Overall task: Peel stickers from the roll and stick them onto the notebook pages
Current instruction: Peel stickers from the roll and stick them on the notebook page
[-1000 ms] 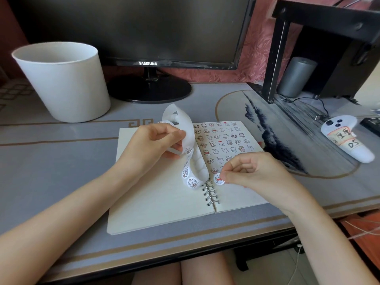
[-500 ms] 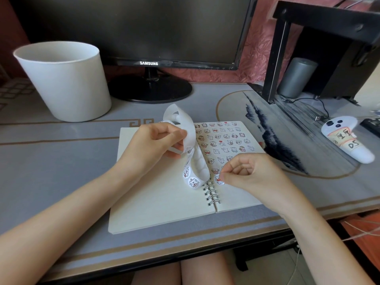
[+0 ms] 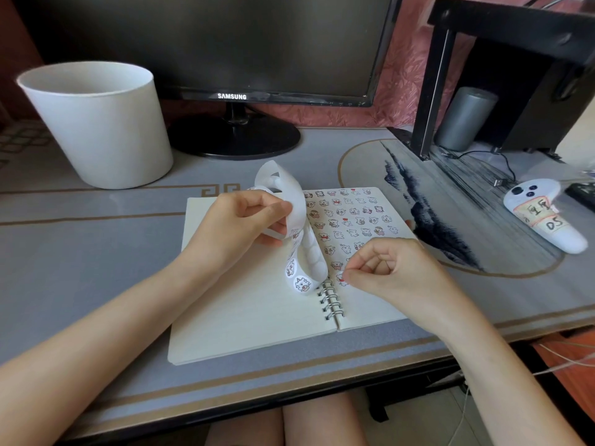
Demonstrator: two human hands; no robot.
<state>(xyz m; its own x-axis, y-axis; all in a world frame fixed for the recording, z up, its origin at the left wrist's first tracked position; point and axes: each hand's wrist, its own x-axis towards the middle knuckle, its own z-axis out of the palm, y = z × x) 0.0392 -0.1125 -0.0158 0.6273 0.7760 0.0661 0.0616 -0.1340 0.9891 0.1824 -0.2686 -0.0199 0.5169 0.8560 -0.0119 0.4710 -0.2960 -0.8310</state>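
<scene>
**Right hand pinching a sticker beside the notebook's spiral**

The open notebook (image 3: 251, 317) is lying flat on the grey desk mat (image 3: 80, 252), and it serves as the clock face here. Over its centre, the left hand (image 3: 244, 226) is gripping the sticker roll (image 3: 297, 214) with thumb and curled fingers. The backing strip is looping up toward 12 o'clock and hanging down to the spiral binding, with two cartoon stickers showing at its lower end.

At about 4 o'clock, the right hand (image 3: 396, 272) is hovering low over the right page with its fingers curled. Its thumb and forefinger are closing on a single sticker (image 3: 340, 279), which is touching the paper just beside the rings. Rows of small stickers are covering the upper part of that page, while the left page is showing plain paper.

A white bin (image 3: 99, 123) is standing at 10 o'clock, a dark monitor (image 3: 225, 43) at 12, and a white controller (image 3: 544, 217) is lying at 3 o'clock, well apart from the notebook.
</scene>
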